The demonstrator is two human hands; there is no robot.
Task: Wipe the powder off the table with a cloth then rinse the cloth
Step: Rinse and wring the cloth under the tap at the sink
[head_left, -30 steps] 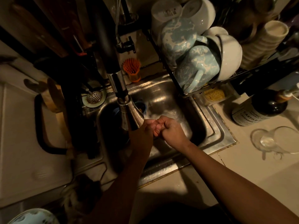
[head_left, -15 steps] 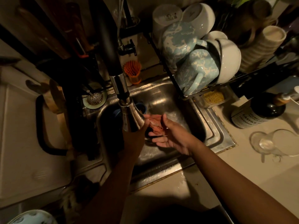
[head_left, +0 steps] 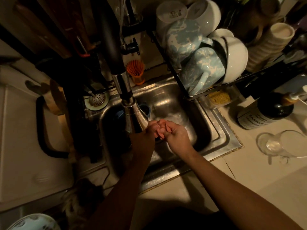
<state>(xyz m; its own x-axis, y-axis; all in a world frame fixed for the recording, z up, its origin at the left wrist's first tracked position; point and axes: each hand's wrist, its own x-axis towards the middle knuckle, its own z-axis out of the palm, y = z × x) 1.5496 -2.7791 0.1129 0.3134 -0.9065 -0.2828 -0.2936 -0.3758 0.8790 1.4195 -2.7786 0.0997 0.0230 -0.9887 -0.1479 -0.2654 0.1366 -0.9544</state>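
Over the steel sink, just below the tip of the faucet spout, my two hands meet. My left hand and my right hand both curl round a small pinkish cloth, bunched tightly between them. Most of the cloth is hidden inside the fingers. The dim light does not let me see whether water is running.
A dish rack with blue-marbled mugs and white bowls overhangs the sink's right side. On the counter to the right stand a dark labelled bottle and a glass jug on its side. An orange brush and a strainer sit behind the sink.
Half a second ago my hands lay open with the cloth spread on them; now they have closed together and squeeze it into a bunch again.
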